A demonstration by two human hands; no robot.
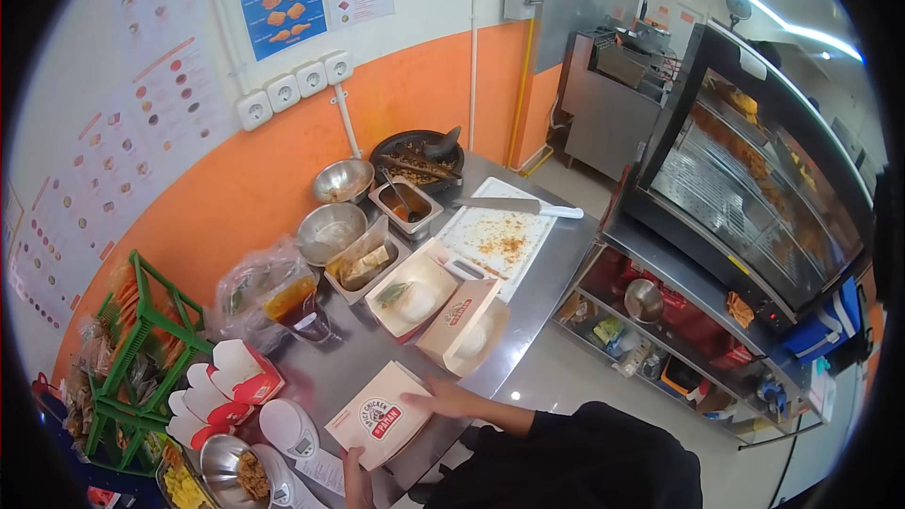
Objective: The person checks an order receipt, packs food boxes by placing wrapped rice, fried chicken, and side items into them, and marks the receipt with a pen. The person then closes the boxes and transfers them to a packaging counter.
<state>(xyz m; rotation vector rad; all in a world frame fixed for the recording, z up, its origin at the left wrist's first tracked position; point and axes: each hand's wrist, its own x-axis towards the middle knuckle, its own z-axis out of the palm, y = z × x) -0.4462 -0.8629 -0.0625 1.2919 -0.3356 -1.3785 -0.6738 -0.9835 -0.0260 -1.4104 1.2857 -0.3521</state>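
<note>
Near the front edge of the steel table, a closed cardboard food box (382,413) with a printed lid sits between my hands. My left hand (355,474) grips its near left corner, fingers at the side. On the lid's right part lies my right hand (442,399), the thumb on top. Beyond it stand two open food boxes: one (413,297) holds a mound of white rice and a green leaf, the other (459,329) has its lid raised with rice partly hidden behind. A white kitchen scale (288,428) is left of the closed box.
A knife (523,206) lies across a white cutting board (520,247) with crumbs. Metal bowls (332,233), sauce pans and a stone mortar (417,162) line the wall. Red-white cartons (247,375), a green rack (141,367) and a bowl of fried chicken (230,474) stand left.
</note>
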